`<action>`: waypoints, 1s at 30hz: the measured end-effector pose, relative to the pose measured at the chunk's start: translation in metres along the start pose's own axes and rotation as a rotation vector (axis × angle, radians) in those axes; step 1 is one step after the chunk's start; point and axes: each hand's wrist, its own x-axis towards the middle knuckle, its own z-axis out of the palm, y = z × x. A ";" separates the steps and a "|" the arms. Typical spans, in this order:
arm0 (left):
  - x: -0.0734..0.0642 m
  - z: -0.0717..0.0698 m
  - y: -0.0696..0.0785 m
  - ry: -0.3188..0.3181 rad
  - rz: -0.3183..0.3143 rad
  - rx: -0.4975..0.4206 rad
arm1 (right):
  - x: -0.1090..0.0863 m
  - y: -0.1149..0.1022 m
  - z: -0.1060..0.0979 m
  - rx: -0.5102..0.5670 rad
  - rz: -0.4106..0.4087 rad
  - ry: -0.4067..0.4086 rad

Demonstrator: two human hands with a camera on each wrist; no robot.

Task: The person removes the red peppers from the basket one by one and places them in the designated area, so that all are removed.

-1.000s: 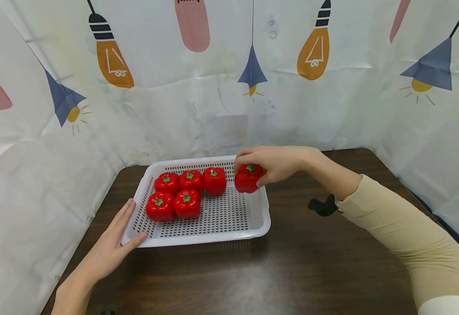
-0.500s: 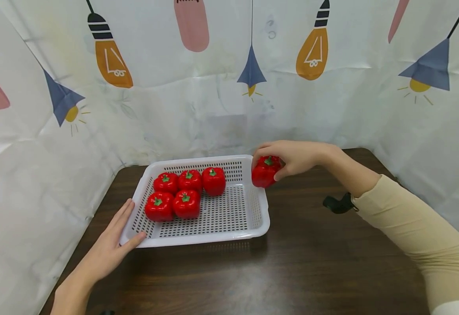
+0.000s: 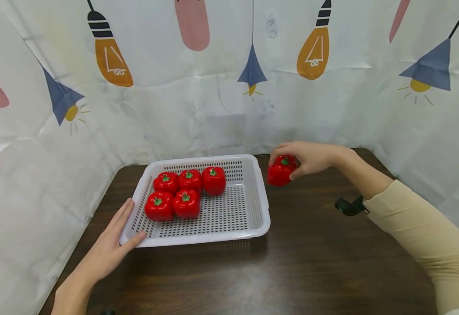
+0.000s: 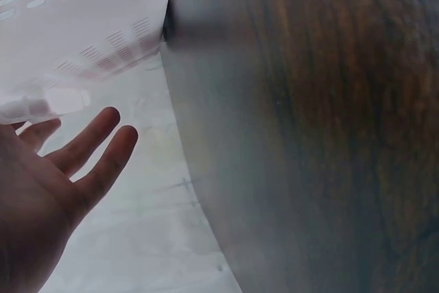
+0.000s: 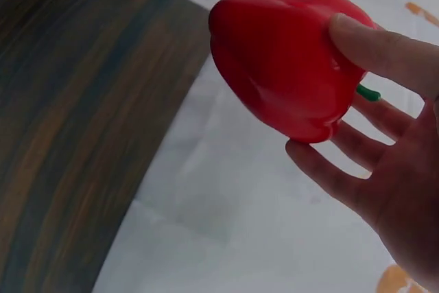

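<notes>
My right hand (image 3: pixel 308 158) grips a glossy red bell pepper (image 3: pixel 280 173) with a green stem, just right of the white basket (image 3: pixel 262 218). In the right wrist view the thumb lies on one side of the pepper (image 5: pixel 288 60) and the fingers on the other. My left hand (image 3: pixel 109 247) rests at the basket's left end, its fingers straight and the thumb at the front rim. Several more red bell peppers (image 3: pixel 187 204) sit in the left and middle of the basket, in two rows. In the left wrist view the left hand (image 4: pixel 62 176) has its fingers spread beside the basket wall (image 4: pixel 82 18).
The basket stands on a dark brown wooden table (image 3: pixel 213 280). A white sheet (image 3: pixel 166 118) printed with lamps and bulbs surrounds the table's back and sides. A black strap piece (image 3: pixel 349 206) hangs at the right sleeve (image 3: pixel 414 227).
My right hand has carried its pepper from over the basket's right back part to the right, past the rim and over the table. The left hand and the basket have stayed put.
</notes>
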 end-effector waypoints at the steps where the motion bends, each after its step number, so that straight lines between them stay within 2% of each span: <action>1: 0.000 0.000 0.000 0.000 -0.001 0.000 | -0.001 0.003 0.001 -0.003 0.009 0.002; 14: 0.000 -0.001 0.001 -0.010 -0.017 -0.007 | -0.005 0.036 0.028 -0.001 0.099 -0.035; 22: 0.002 -0.002 0.004 -0.029 -0.045 -0.016 | -0.002 0.051 0.040 -0.001 0.103 -0.058; 30: 0.000 -0.001 0.004 -0.020 -0.041 -0.013 | 0.008 0.059 0.049 -0.072 0.090 -0.001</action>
